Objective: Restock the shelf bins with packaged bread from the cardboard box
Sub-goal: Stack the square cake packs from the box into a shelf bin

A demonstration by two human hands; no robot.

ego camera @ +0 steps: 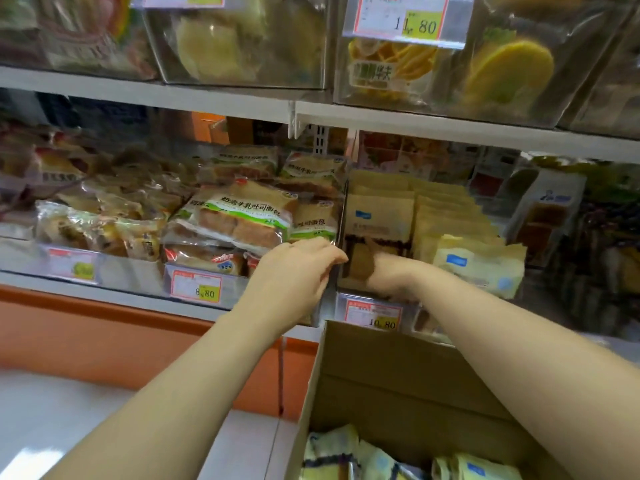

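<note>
- Left hand (298,261) — one. Its fingers are bent over at the dividing wall (342,209) between two bins. Whether they clasp the wall or only rest on it cannot be told.
- Right hand (379,271) — one, sunk into the yellow-pack bin (348,285) behind its clear front and blurred. How far open it is, and whether it has hold of a pack, cannot be told.
- Cardboard box (398,375) — one, open, near and to the right, just below that bin. Boxed packs (332,452) lie at its bottom: three or four in view, the rest cut off by the frame.
- Standing packs (379,216) — pale yellow, upright, in at least two rows running back into the bin. They are set too close to count.
- Loose pack (481,265) — one, lying tilted across the right-hand row near the front.
- Toast bin (239,216) — one, left of the wall and heaped above its rim, with at least four green-banded packs legible.
- Price tags (374,315) — three along this shelf front, two on the shelf above.
- Risk, as judged:
  - The loose pack looks unsteady, and a brush from the right forearm could send it forward off the shelf.
  - A nudge from the left hand could tip a pack out of the heaped toast.
  - Forcing stock into the tight rows could crush soft bread.
</note>
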